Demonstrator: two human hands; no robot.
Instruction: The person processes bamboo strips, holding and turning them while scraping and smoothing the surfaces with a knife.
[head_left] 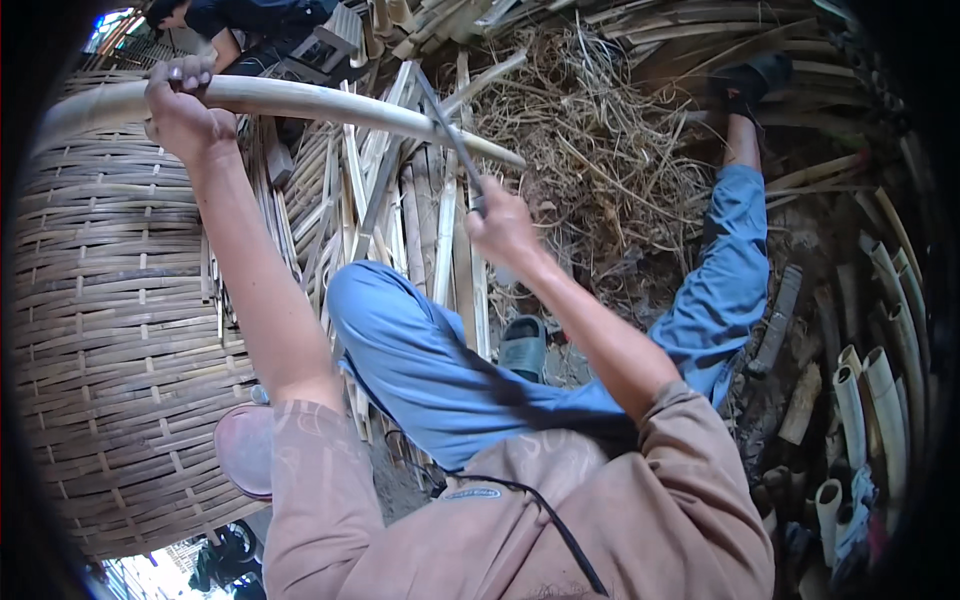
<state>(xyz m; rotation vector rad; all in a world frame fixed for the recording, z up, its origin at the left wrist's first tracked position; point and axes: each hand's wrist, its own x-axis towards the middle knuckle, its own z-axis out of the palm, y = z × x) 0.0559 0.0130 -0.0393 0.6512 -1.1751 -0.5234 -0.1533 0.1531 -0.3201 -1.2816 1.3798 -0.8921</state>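
Observation:
My left hand [190, 115] is closed around a pale, peeled bamboo pole [310, 100], which runs from the far left edge toward the middle and looks curved in this view. In my right hand [503, 228] is the dark handle of a long, narrow knife [450, 135]. Its blade points up and to the left, crossing the pole near the right end. Whether the edge touches the bamboo or passes just over it, I cannot tell.
Woven bamboo matting [110, 330] fills the left side. Split bamboo strips [445, 230] lie in front of my bent knee, beside a heap of shavings [600, 130]. Cut bamboo tubes [885, 400] stand at right. Another person [250, 25] is at the far left.

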